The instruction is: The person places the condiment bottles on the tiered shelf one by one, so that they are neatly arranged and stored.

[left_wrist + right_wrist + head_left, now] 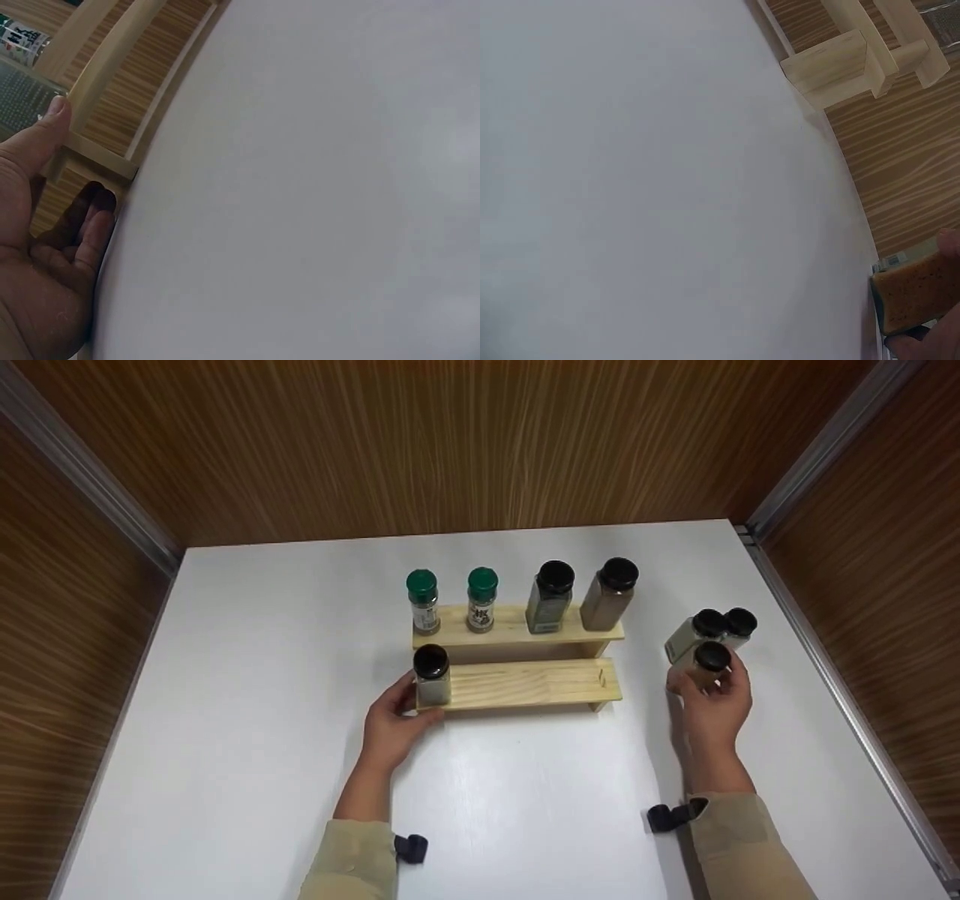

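A two-tier wooden spice rack [525, 684] stands on the white table. At the left end of its lower tier is a black-capped spice jar [433, 679]. My left hand [394, 724] grips that end of the rack beside the jar, its thumb along the front edge. In the left wrist view the thumb [52, 124] lies at the shelf edge, with the other fingers curled below. On the right, my right hand [716, 701] holds a black-capped spice jar [711, 658] between thumb and fingers. Its brownish contents [915, 292] show in the right wrist view.
Two green-capped shakers [424, 604] [481, 600] and two taller black-capped jars [550, 598] [608, 596] stand on the upper tier. Just behind my right hand are two more black-capped jars [694, 634] [740, 626]. Wood-grain panels [450, 450] enclose the table's back and sides.
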Demonstrator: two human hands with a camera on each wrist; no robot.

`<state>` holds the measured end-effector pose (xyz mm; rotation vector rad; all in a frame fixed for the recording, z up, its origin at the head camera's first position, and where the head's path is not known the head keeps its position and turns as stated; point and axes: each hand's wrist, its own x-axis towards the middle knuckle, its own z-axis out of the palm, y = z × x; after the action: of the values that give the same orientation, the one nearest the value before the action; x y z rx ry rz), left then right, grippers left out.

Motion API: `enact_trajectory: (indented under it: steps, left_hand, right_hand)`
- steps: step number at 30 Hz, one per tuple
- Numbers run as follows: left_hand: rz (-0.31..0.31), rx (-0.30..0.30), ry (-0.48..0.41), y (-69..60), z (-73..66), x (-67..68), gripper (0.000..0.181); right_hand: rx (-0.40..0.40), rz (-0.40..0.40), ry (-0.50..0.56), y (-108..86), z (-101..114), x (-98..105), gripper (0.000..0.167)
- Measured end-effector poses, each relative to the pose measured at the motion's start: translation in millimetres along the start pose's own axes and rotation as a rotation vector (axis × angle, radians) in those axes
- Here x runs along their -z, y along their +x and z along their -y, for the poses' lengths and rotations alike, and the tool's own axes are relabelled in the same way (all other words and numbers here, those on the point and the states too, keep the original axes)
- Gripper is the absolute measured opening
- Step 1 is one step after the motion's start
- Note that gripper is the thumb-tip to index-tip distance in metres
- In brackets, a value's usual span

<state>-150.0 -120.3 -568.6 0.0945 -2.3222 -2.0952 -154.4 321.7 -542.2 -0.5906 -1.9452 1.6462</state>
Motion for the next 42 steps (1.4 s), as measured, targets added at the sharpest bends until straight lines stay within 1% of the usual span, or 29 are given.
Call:
enact_trajectory:
  steps: [3, 5, 7, 9, 14, 19, 21, 26, 30, 34, 39, 42]
  left_hand:
    - [-0.002, 0.006, 0.003, 0.4, -1.0, -0.6, 0.079]
    - [-0.003, 0.017, 0.006, 0.8, -1.0, -0.8, 0.079]
    - [-0.003, 0.015, 0.01, 0.7, -1.0, -0.9, 0.079]
    - [-0.005, 0.016, 0.013, 1.0, -0.5, -1.0, 0.078]
    - [-0.001, 0.0, 0.002, 1.8, 0.0, -0.9, 0.077]
    - [0.005, 0.004, 0.002, 1.9, -0.7, -0.5, 0.078]
    - [0.008, 0.006, 0.008, 2.0, -1.0, -0.3, 0.078]
    - [0.01, 0.009, 0.013, 2.2, -2.6, -0.2, 0.079]
    - [0.014, 0.006, 0.016, 1.7, -3.9, 0.1, 0.079]
    - [0.019, 0.013, 0.014, 1.8, -4.7, 0.3, 0.079]
    - [0.014, 0.008, 0.001, 0.5, -3.0, 0.3, 0.079]
    - [0.012, 0.0, -0.007, -0.6, -1.6, 0.4, 0.078]
  right_hand:
    - [0.022, -0.004, 0.005, -3.7, 0, 0, 0.073]
    - [0.042, -0.003, -0.007, -6.0, 0, 1, 0.071]
    - [0.062, 0.001, -0.033, -7.7, 0, 3, 0.071]
    - [0.064, 0.003, -0.04, -9.7, 0, 4, 0.072]
    - [0.047, 0.005, -0.006, -16.1, 8, 3, 0.071]
    - [0.097, -0.015, -0.07, -21.7, 16, 1, 0.067]
    - [0.126, -0.024, -0.055, -22.9, 18, 0, 0.066]
    - [0.188, -0.025, 0.071, -28.4, 26, -6, 0.065]
    - [0.225, 0.001, 0.117, -36.3, 33, -12, 0.062]
    - [0.265, 0.039, 0.12, -45.9, 41, -19, 0.061]
    - [0.354, 0.12, 0.114, -54.7, 46, -30, 0.065]
    - [0.377, 0.159, 0.124, -59.8, 47, -38, 0.066]
